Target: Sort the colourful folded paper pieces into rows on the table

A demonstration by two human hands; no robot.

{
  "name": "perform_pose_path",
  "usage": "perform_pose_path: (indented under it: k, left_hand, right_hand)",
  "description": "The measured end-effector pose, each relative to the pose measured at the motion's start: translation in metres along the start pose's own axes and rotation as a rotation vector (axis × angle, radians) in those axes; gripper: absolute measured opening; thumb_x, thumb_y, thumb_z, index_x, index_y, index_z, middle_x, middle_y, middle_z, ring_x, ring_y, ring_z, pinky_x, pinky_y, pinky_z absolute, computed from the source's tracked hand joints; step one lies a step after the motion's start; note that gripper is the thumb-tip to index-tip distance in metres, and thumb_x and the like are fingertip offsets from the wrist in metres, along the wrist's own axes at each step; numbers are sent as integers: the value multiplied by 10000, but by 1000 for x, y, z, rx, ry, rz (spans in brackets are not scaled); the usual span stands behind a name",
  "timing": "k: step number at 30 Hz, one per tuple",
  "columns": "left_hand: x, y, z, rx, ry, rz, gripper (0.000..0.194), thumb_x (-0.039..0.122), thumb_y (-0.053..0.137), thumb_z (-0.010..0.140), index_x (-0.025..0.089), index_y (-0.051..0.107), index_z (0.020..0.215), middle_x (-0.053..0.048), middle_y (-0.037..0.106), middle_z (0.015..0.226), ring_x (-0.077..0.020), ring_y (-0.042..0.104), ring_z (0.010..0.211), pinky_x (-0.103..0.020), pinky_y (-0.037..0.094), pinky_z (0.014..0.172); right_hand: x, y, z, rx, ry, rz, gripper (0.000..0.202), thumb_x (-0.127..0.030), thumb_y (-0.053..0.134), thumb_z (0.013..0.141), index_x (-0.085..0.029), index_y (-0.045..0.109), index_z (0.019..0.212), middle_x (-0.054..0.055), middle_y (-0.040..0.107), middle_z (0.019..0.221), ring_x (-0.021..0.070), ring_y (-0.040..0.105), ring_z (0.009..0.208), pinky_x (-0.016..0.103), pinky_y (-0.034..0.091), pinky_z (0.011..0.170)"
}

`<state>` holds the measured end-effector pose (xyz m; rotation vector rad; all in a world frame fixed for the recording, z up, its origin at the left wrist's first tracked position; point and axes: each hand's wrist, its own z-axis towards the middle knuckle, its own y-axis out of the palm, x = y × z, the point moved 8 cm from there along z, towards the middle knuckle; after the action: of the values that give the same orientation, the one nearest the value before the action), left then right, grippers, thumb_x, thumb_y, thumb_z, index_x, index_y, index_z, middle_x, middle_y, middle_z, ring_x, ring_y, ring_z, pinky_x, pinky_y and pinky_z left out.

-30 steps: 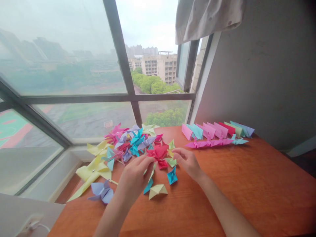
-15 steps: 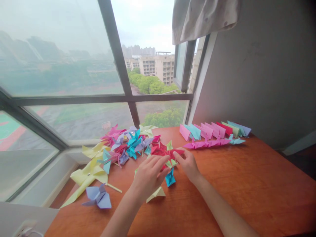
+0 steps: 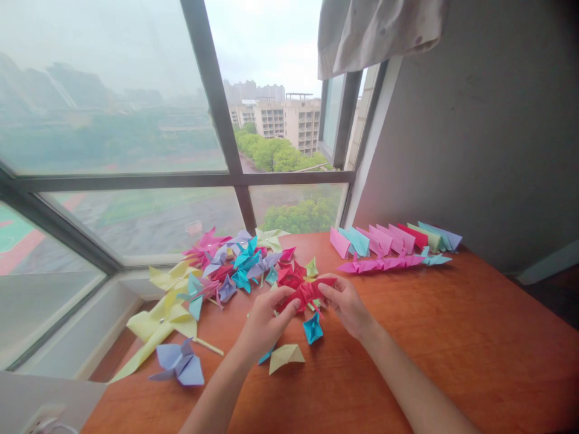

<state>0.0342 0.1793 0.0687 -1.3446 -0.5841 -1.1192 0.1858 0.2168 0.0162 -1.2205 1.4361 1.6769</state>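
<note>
Between both hands a red origami crane (image 3: 306,293) is stretched by its wings above the table. My left hand (image 3: 266,319) pinches its left wing with thumb and fingers. On the opposite side, my right hand (image 3: 346,306) grips the right wing the same way. Just below the crane lies a small blue folded paper piece (image 3: 313,329). Closer to me rests a pale yellow folded paper (image 3: 286,357), with a blue bit partly hidden behind my left wrist. More red folded paper (image 3: 291,274) lies right behind the crane.
A heap of colourful paper cranes (image 3: 246,262) and pinwheels covers the left back. A yellow pinwheel (image 3: 163,319) and a lavender crane (image 3: 180,363) lie near the left edge. Pink cranes (image 3: 384,263) line up before standing folded papers (image 3: 380,241) at the back right, by the window.
My left hand has dropped back and left from over the crane and now pinches its left wing. The crane shows more fully, its wings spread. My right hand has barely moved.
</note>
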Motion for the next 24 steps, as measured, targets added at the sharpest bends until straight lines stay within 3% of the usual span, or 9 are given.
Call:
perform_pose_path:
  k: [8,15,24]
  left_hand:
    - [-7,9,1,-47,-98,-218,250,385,617,877,148,698,877,-42,693,778,-167,591,727,-226,445,653]
    - [-3,12,-3,-32,-199,-461,375,504,685,803,130,700,779,-45,683,697,-153,597,647,-226,447,600]
    - [-3,6,-3,10,-227,-493,407,541,679,797,140,680,727,-41,678,643,-150,601,609,-218,427,551]
  right_hand:
    - [4,-2,2,-15,31,85,293,-334,810,711,-221,703,958,-42,613,640,69,472,525,200,360,510]
    - [2,-9,3,-5,25,238,388,-286,817,711,-249,686,1074,-21,674,778,104,596,684,204,429,603]
    - [2,-32,11,82,-17,272,301,-291,818,709,-231,697,978,-61,587,654,57,462,524,184,378,497]
